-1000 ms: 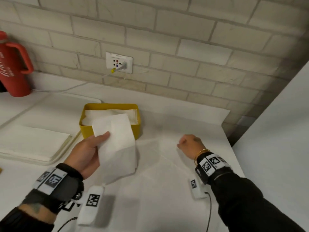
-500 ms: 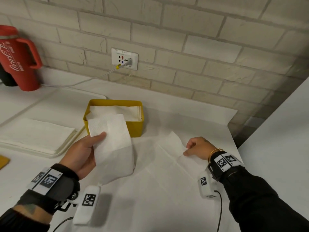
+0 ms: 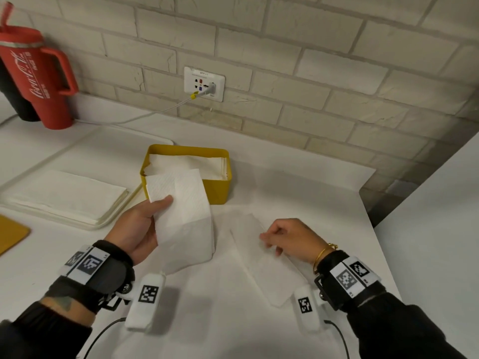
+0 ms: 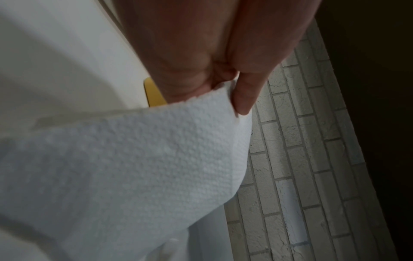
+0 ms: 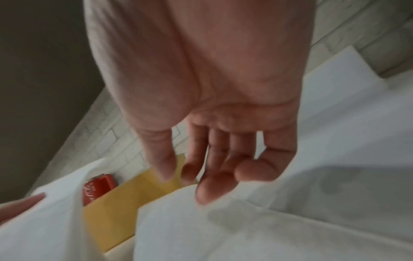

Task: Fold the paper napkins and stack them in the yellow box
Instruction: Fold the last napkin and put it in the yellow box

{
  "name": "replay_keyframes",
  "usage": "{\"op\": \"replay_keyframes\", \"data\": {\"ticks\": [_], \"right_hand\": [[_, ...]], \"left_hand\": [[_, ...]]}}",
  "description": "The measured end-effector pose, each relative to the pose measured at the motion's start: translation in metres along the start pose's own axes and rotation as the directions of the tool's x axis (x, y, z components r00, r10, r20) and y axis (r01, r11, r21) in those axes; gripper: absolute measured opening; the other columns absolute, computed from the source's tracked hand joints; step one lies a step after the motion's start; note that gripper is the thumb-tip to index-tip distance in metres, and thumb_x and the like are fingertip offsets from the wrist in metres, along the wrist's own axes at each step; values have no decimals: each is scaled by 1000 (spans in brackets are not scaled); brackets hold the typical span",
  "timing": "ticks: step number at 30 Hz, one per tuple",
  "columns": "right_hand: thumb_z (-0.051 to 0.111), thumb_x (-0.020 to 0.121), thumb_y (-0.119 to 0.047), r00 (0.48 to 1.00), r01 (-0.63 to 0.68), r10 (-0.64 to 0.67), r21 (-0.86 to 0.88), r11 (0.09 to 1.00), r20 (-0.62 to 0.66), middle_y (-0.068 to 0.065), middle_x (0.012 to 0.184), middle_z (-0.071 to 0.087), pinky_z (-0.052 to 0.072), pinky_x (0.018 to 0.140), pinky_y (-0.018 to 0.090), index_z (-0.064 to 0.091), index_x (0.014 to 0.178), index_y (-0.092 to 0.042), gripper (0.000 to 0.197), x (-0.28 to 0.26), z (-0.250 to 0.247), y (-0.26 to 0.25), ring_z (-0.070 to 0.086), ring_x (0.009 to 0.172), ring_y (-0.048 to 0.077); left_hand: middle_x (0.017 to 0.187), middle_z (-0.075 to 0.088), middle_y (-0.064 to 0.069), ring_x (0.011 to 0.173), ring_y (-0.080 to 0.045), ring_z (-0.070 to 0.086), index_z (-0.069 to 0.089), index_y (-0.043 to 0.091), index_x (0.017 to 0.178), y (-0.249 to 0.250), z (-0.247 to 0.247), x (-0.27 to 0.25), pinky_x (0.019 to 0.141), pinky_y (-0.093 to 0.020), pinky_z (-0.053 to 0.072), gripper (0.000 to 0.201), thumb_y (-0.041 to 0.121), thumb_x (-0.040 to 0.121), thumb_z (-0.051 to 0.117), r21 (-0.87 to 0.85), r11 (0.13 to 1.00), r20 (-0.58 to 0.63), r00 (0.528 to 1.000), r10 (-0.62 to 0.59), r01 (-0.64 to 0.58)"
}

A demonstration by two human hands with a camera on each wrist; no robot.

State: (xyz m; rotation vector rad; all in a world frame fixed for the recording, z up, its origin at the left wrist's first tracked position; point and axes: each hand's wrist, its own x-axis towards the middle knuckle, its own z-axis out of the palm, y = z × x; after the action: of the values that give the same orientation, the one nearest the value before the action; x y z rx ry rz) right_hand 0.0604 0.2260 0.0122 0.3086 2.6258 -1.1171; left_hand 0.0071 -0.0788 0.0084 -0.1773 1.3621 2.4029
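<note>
Embossed, matt white paper napkin [image 3: 186, 211] with pebbled texture; smooth matt yellow plastic box [image 3: 217, 191]; glossy red plastic tumbler [image 3: 39, 81]; rough whitewashed brick wall [image 3: 311, 73]; smooth matt white surface [image 3: 311, 182]; shiny gold metal bangle [image 3: 324, 252].

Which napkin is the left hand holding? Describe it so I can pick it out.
Find the yellow box below the wall socket. Just in front of it, the left hand grips a folded napkin upright; the other napkins lie flat.
</note>
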Motion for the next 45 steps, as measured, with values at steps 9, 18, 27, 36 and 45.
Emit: {"op": "replay_keyframes", "data": {"ticks": [9, 18, 27, 36, 45], "right_hand": [[81, 81, -38, 967, -234, 210, -173, 957, -147, -4, 102, 56, 45, 82, 25, 58, 97, -20, 33, 8, 28, 16, 57, 99, 18], [83, 76, -1, 976, 152, -63, 442, 884, -209, 6, 89, 74, 51, 73, 35, 62, 90, -16, 29, -4, 9, -39, 67, 81, 26], [68, 89, 0, 931, 358, -281, 719, 595, -231, 11, 99, 77, 59, 78, 35, 49, 135, -24, 55, -6, 36, -139, 74, 91, 22], [72, 90, -6, 956, 244, -37, 722, 647, -289, 8, 100, 78, 60, 83, 41, 51, 130, -28, 50, 13, 98, -133, 76, 92, 23], [86, 79, -29, 930, 204, 48, 619, 759, -366, 1, 101, 75, 60, 85, 41, 55, 126, -32, 57, 20, 118, -132, 73, 91, 19]], "left_hand": [[123, 73, -13, 109, -26, 72, 63, 12, 127, 6, -1, -2, 87, -38, 60, 27, 14, 103, 50, -12, 1000, 17, 1000, 1, -1], [125, 71, -16, 116, -33, 69, 61, 11, 130, 15, -5, 4, 99, -50, 54, 29, 14, 103, 51, 15, 999, 38, 998, -43, 42], [131, 68, -14, 122, -31, 65, 60, 11, 138, 19, -2, 13, 108, -51, 47, 43, 36, 104, 52, 0, 995, 55, 994, -95, 95], [134, 67, -14, 124, -30, 64, 58, 15, 141, 32, -11, 17, 109, -49, 47, 70, 65, 100, 31, -46, 993, 150, 983, -102, 110], [121, 73, -16, 113, -32, 70, 60, 6, 132, 46, -21, 23, 101, -49, 54, 32, 21, 105, 51, 67, 997, 192, 980, -51, 39]]}}
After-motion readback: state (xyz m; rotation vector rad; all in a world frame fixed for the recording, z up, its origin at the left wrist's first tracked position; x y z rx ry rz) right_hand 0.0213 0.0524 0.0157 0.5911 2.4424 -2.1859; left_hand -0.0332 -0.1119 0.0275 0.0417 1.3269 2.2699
